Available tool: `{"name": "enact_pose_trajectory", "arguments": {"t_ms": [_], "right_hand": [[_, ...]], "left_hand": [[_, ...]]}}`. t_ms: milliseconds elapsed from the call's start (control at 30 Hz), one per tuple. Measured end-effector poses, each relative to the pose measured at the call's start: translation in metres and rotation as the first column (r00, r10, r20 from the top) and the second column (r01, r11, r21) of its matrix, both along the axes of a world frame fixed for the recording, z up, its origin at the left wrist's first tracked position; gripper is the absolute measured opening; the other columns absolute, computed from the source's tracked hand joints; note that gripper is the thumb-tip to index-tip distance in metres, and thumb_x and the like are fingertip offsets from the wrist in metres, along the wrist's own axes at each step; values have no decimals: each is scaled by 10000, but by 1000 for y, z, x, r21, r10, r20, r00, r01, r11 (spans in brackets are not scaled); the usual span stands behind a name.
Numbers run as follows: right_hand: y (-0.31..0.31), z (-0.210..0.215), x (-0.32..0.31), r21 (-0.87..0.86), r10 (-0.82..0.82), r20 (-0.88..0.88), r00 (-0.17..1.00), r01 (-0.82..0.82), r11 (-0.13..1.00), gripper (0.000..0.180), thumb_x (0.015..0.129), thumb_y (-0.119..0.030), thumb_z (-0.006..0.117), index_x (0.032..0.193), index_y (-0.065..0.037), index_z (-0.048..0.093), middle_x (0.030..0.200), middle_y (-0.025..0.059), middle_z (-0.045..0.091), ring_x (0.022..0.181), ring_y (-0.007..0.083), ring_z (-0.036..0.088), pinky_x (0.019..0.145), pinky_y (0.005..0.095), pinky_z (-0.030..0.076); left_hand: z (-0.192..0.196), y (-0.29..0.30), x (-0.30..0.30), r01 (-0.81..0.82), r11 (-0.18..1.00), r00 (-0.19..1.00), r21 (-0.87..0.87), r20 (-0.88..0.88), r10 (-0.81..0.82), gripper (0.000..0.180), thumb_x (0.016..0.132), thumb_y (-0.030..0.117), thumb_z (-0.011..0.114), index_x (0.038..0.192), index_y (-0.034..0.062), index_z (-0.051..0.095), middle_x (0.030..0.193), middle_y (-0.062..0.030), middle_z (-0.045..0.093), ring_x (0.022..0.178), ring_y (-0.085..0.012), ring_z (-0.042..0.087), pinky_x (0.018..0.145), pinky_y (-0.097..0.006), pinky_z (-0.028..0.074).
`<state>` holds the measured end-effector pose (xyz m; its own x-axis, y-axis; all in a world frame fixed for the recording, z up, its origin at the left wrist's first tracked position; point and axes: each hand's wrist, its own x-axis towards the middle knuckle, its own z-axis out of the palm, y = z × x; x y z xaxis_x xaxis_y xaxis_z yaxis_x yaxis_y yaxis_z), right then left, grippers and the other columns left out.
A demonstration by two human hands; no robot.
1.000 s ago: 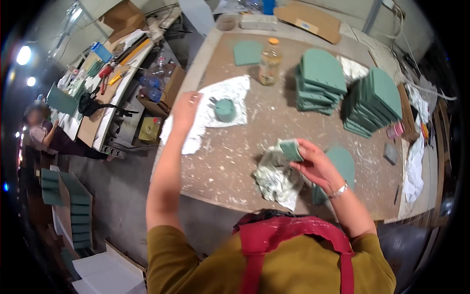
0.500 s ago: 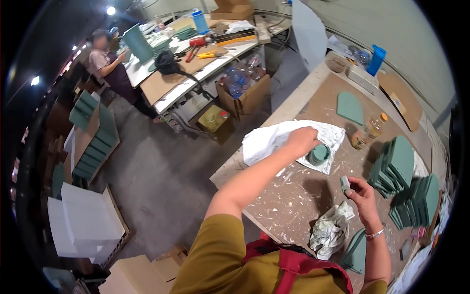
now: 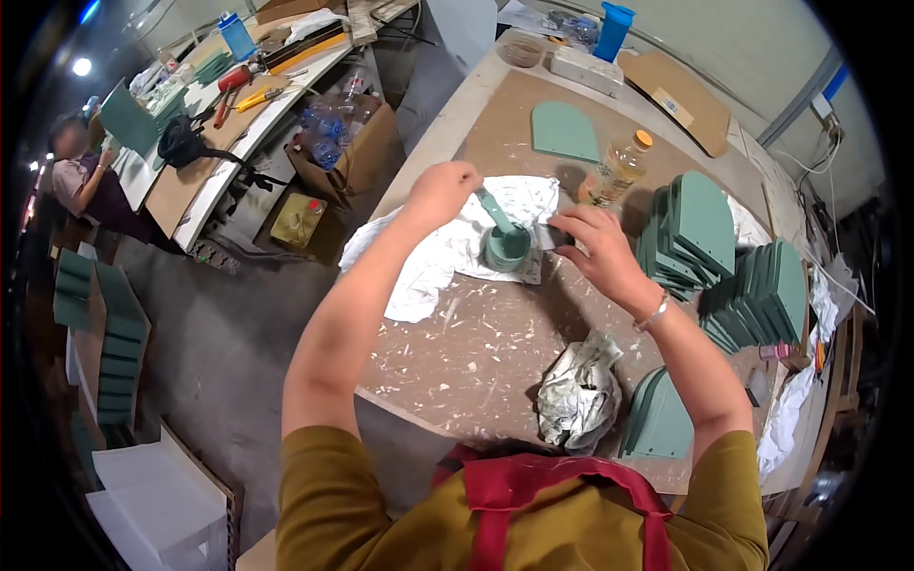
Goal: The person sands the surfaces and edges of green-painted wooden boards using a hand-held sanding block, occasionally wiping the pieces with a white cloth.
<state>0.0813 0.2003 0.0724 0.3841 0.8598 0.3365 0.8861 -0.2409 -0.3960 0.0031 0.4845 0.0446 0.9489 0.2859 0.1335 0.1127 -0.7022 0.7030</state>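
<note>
My left hand (image 3: 443,195) pinches the end of a green-coated stir stick (image 3: 492,208), whose lower end dips into a small round tub of green paste (image 3: 507,250). The tub stands on a spread white cloth (image 3: 409,271). Close to the tub's right side, my right hand (image 3: 605,249) holds a small flat scraper (image 3: 549,236) between thumb and fingers. A crumpled, stained cloth (image 3: 579,395) lies nearer to me on the brown board. Beyond the tub, one green round-topped panel (image 3: 564,131) lies flat.
Stacks of green panels (image 3: 705,224) stand right of my right hand, more panels (image 3: 664,419) near my right elbow. A bottle with an orange cap (image 3: 617,169) stands behind the tub. A blue cup (image 3: 614,33) is at the back. Another person (image 3: 81,176) works at the far-left table.
My right hand has moved forward and left to the tub with the scraper. My left hand has lifted, and the stick now shows in it. The view has shifted right.
</note>
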Motion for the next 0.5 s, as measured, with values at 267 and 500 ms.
{"name": "enact_pose_trajectory", "arguments": {"t_ms": [267, 500], "right_hand": [[35, -12, 8, -84, 160, 267, 950, -142, 986, 385, 766, -42, 729, 1136, -123, 657, 1104, 29, 626, 1139, 213, 575, 1076, 472, 366], [42, -16, 13, -91, 249, 396, 884, -232, 968, 355, 783, -49, 649, 1129, -129, 636, 1084, 22, 610, 1139, 205, 575, 1075, 473, 379]], "left_hand": [[-1, 0, 4, 22, 996, 986, -81, -162, -35, 288, 928, 271, 628, 976, 7, 732, 874, -209, 697, 833, -365, 662, 771, -442, 502], [-8, 6, 13, 92, 983, 979, -160, -167, -119, 267, 940, 235, 642, 951, -26, 695, 783, -141, 644, 732, -243, 578, 688, -378, 469]]}}
